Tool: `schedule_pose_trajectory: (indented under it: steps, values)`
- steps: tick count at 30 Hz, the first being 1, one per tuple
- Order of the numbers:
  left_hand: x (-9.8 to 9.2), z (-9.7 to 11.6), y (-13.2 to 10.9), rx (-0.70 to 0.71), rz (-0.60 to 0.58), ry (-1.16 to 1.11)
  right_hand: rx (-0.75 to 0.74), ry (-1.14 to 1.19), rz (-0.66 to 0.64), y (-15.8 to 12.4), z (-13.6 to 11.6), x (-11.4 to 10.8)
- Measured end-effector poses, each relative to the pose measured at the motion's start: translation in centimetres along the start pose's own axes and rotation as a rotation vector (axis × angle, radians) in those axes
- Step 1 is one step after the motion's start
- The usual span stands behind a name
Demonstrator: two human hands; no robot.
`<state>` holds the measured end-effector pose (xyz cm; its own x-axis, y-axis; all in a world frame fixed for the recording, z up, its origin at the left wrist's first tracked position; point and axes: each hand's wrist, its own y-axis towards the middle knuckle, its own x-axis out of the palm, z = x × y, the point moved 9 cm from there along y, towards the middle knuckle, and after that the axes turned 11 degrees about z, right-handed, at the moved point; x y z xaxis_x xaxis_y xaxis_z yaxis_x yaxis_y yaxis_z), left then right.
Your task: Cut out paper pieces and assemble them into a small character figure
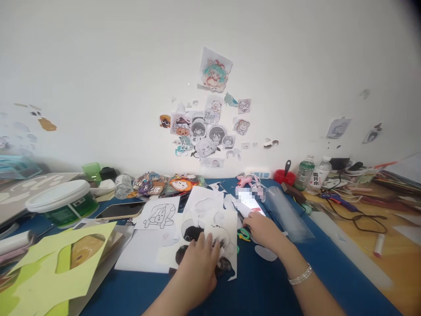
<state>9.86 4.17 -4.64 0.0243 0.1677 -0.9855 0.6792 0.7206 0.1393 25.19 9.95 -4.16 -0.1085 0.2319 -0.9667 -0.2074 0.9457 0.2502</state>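
My left hand (197,265) lies on a white sheet with cut-out cartoon figures (210,219), fingers bent and pressing the paper on the blue mat (256,285). My right hand (263,230), with a bracelet at the wrist, reaches toward a lit phone screen (251,202). Its fingers curl beside green-handled scissors (244,233), and I cannot see whether they grip anything. A line drawing on white paper (159,214) lies to the left of the sheet.
A white-lidded green tub (62,202), a dark phone (120,210) and yellow-green cut paper (55,267) sit at left. A clear plastic roll (286,213), red cup (284,176), two bottles (312,175) and cables (355,215) stand at right. Stickers (207,131) cover the wall.
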Motion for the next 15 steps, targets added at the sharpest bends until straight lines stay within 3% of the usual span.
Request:
schedule_pose_trajectory:
  steps: [5, 8, 12, 15]
  values:
    - [-0.4, -0.5, -0.5, -0.008, -0.040, -0.090, -0.026, 0.032, 0.019, -0.2, -0.9, -1.1]
    - [-1.4, -1.5, -0.2, -0.022, -0.050, -0.111, -0.118, 0.092, -0.023, -0.6, -2.7, -1.3]
    - [-2.6, -3.3, 0.3, -0.083, 0.040, -0.201, -0.306, 0.278, -0.131, -1.7, -5.8, -1.5]
    - [-2.9, -5.2, 0.5, -0.183, 0.123, -0.286, -0.304, 0.452, -0.051, -1.7, -6.7, -3.5]
